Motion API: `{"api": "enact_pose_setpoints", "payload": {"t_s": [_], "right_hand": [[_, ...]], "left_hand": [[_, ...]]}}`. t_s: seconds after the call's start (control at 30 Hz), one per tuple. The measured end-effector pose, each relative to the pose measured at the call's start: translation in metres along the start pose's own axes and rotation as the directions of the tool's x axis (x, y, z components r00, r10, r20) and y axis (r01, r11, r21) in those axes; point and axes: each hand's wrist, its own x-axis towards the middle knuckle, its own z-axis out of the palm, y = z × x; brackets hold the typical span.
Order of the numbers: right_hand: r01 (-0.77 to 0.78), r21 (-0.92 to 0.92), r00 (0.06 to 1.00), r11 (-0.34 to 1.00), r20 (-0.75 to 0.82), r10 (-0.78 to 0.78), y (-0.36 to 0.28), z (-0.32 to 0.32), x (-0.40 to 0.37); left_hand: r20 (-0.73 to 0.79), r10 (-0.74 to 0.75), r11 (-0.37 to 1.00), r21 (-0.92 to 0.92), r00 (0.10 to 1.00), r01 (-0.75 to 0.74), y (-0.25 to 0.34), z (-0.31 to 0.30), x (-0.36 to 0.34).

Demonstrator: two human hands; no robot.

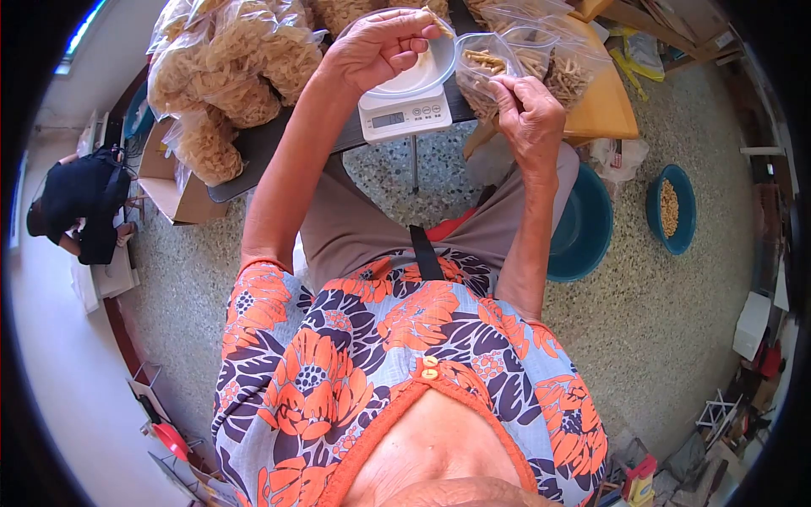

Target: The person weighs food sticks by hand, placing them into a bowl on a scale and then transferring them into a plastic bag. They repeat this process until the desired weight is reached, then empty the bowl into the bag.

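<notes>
Hands raised apart, left hand [384, 52] pinching a piece [441, 24], right hand [532, 118] a bag [481, 78].

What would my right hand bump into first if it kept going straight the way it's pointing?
Your right hand would push into the clear bag of tan sticks it's already pinching. Beyond that, perhaps the round bowl, though the bowl may sit lower; depth is hard to judge here.
</notes>
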Motion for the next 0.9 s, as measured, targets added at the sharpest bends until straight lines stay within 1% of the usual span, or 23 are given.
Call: {"api": "enact_pose_setpoints", "payload": {"t_s": [0.07,0.1,0.17,0.2,0.23,0.27,0.3,0.33,0.4,0.43,0.47,0.53,0.57,0.6,0.63,0.67,0.7,0.73,0.8,0.83,0.87,0.9], "right_hand": [[-0.028,0.008,0.999,1.000,0.026,0.028,-0.001,-0.001,0.000],[-0.029,0.006,0.999,1.000,0.023,0.029,-0.001,-0.001,-0.001],[-0.012,0.017,1.000,1.000,0.018,0.012,-0.001,-0.002,0.000],[-0.014,0.016,1.000,1.000,0.015,0.014,-0.001,-0.002,0.000],[-0.019,0.024,1.000,1.000,0.015,0.018,0.000,-0.002,0.000],[-0.024,0.033,1.000,0.999,0.016,0.023,0.000,-0.002,-0.001],[-0.027,0.032,1.000,0.999,0.017,0.027,0.001,-0.003,-0.001],[-0.014,0.030,1.000,0.999,0.011,0.014,0.002,-0.002,-0.001],[-0.001,0.035,1.000,0.999,0.012,0.001,0.003,-0.002,-0.001],[-0.014,0.040,1.000,0.999,0.008,0.013,0.003,-0.002,-0.001],[-0.028,0.046,1.000,0.999,0.002,0.028,0.003,-0.002,-0.002],[-0.032,0.042,0.999,0.999,0.006,0.032,0.002,-0.003,-0.002],[-0.030,0.032,1.000,0.999,0.005,0.030,0.001,-0.003,-0.001],[-0.028,0.040,1.000,0.999,0.008,0.027,0.001,-0.003,-0.001],[-0.029,0.031,1.000,0.999,0.010,0.029,0.001,-0.002,-0.001],[-0.030,0.021,0.999,0.999,0.011,0.030,0.001,-0.002,-0.001],[-0.028,0.025,1.000,0.999,0.014,0.028,0.002,-0.001,-0.001],[-0.027,0.026,1.000,0.999,0.009,0.026,0.002,-0.001,-0.001],[-0.025,0.027,1.000,0.999,0.012,0.024,0.003,-0.001,-0.001],[-0.034,0.027,0.999,0.999,0.015,0.033,0.002,-0.001,-0.001],[-0.043,0.027,0.999,0.999,0.020,0.043,0.002,-0.002,-0.001],[-0.041,0.026,0.999,0.999,0.025,0.041,0.001,-0.002,-0.001]], "left_hand": [[-0.099,0.034,0.999,-0.024,0.995,-0.036,-0.005,0.013,0.000],[-0.095,0.032,0.999,-0.022,0.995,-0.035,-0.007,0.017,0.000],[-0.075,0.093,0.988,0.128,0.993,-0.082,-0.011,0.023,0.004],[-0.073,0.090,0.988,0.129,0.993,-0.080,-0.014,0.026,0.007],[-0.079,0.177,0.921,0.365,0.981,-0.137,-0.016,0.034,0.009],[-0.064,0.262,0.796,0.579,0.963,-0.178,-0.019,0.042,0.011],[-0.022,0.354,0.551,0.813,0.935,-0.189,-0.023,0.050,0.013],[-0.025,0.351,0.553,0.812,0.936,-0.186,-0.025,0.053,0.017],[0.140,0.472,0.254,0.924,0.871,-0.286,-0.025,0.056,0.021],[0.085,0.462,0.313,0.916,0.883,-0.252,-0.016,0.062,0.019],[0.172,0.527,0.245,0.907,0.832,-0.343,-0.008,0.055,0.020],[0.182,0.466,0.135,0.953,0.866,-0.273,0.014,0.038,0.018],[0.144,0.411,0.203,0.948,0.900,-0.244,0.020,0.025,0.018],[0.138,0.414,0.200,0.951,0.900,-0.237,0.023,0.012,0.017],[0.104,0.339,-0.046,0.994,0.935,-0.094,0.027,0.004,0.015],[0.048,0.273,-0.298,0.954,0.961,0.037,0.030,-0.008,0.015],[0.133,0.307,-0.340,0.940,0.942,-0.022,0.023,-0.023,0.011],[0.128,0.309,-0.339,0.941,0.942,-0.017,0.017,-0.027,0.009],[0.054,0.219,-0.545,0.835,0.974,0.076,0.006,-0.036,0.007],[0.009,0.182,-0.566,0.819,0.983,0.097,0.001,-0.032,0.008],[0.005,0.184,-0.561,0.821,0.983,0.101,-0.001,-0.030,0.007],[-0.024,0.173,-0.596,0.794,0.985,0.124,-0.002,-0.028,0.004]]}}
